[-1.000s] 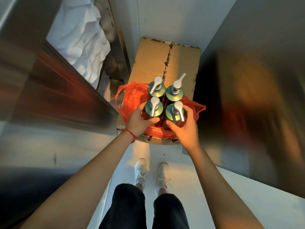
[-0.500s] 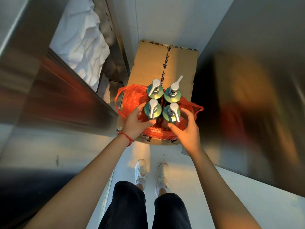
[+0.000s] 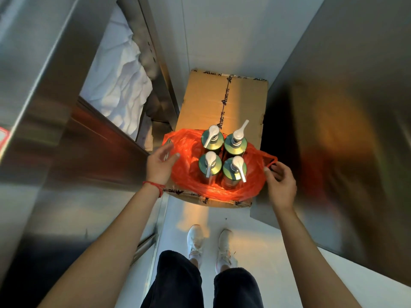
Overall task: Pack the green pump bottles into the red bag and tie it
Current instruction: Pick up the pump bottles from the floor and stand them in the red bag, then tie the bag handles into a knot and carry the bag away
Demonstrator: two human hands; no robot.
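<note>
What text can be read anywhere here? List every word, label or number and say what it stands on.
"ANG", or close to it: dark print repeated along the packing tape that seals the cardboard box; the characters beside it are too blurred to read.
Red-edged sticker on the steel panel at far left: cut off and blurred, unreadable.
Green pump bottles and red bag: no readable text shows.
</note>
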